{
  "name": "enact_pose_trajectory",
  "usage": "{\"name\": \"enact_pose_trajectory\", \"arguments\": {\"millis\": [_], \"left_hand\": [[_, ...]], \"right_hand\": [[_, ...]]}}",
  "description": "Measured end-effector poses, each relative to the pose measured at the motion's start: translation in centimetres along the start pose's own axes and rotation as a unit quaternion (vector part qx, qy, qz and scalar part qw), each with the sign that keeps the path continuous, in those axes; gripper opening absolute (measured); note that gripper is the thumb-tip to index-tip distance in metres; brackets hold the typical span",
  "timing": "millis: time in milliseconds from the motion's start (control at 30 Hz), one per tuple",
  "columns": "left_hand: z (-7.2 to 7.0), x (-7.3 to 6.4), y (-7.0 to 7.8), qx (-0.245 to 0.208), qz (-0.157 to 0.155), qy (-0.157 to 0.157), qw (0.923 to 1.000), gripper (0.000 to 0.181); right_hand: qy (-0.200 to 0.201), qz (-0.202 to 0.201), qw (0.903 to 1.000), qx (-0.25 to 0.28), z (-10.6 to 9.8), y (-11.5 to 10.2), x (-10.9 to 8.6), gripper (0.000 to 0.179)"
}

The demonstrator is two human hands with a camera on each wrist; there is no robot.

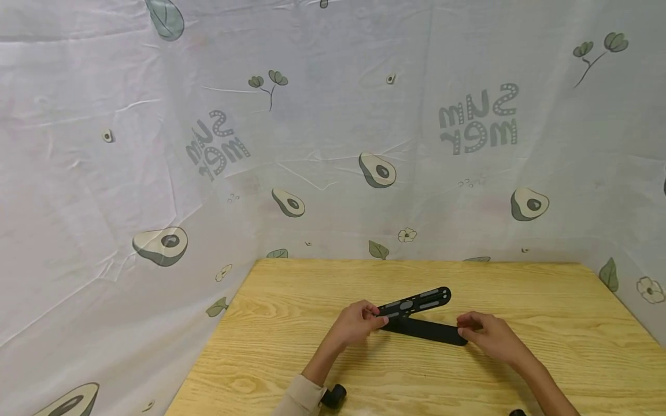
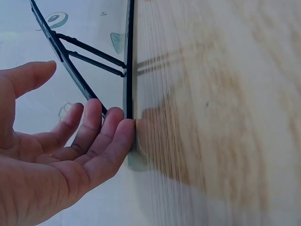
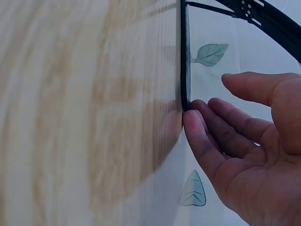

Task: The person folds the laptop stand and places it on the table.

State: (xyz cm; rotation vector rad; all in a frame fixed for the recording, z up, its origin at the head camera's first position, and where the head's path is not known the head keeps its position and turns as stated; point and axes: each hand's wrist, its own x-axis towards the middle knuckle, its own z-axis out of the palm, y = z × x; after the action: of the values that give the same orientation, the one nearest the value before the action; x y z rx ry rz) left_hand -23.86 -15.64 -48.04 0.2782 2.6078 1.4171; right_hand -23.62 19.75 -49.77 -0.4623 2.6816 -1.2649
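Note:
A black folding stand with two hinged long bars lies on the wooden table. Its lower bar rests along the tabletop, while the upper bar, with grey pads, is raised at an angle. Two thin struts link the bars in the left wrist view. At the hinged end, my left hand touches the stand with its fingertips, the thumb held apart from it. My right hand has its fingertips against the far right end of the lower bar, its thumb also clear of the stand.
The wooden table has light grain and ends at a pale curtain printed with avocados, leaves and lettering. A black wrist device sits by the left sleeve, and part of another shows below the right forearm.

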Motion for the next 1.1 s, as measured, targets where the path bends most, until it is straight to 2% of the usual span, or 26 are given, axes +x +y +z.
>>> {"name": "enact_pose_trajectory", "arguments": {"millis": [433,733,1100], "left_hand": [[-0.1,1.5,-0.1,-0.001,0.013,0.013,0.9998,0.032],[0.1,2.4,-0.7,-0.004,0.023,0.020,0.9995,0.031],[0.1,3.6,-0.8,-0.023,0.037,0.011,0.9990,0.027]], "right_hand": [[-0.006,0.008,0.9997,0.022,0.2,-0.5,-0.8,0.035],[-0.011,0.013,0.9994,0.029,0.3,-0.7,-1.1,0.035],[-0.019,0.017,0.9986,0.046,0.8,-0.9,-1.7,0.036]]}}
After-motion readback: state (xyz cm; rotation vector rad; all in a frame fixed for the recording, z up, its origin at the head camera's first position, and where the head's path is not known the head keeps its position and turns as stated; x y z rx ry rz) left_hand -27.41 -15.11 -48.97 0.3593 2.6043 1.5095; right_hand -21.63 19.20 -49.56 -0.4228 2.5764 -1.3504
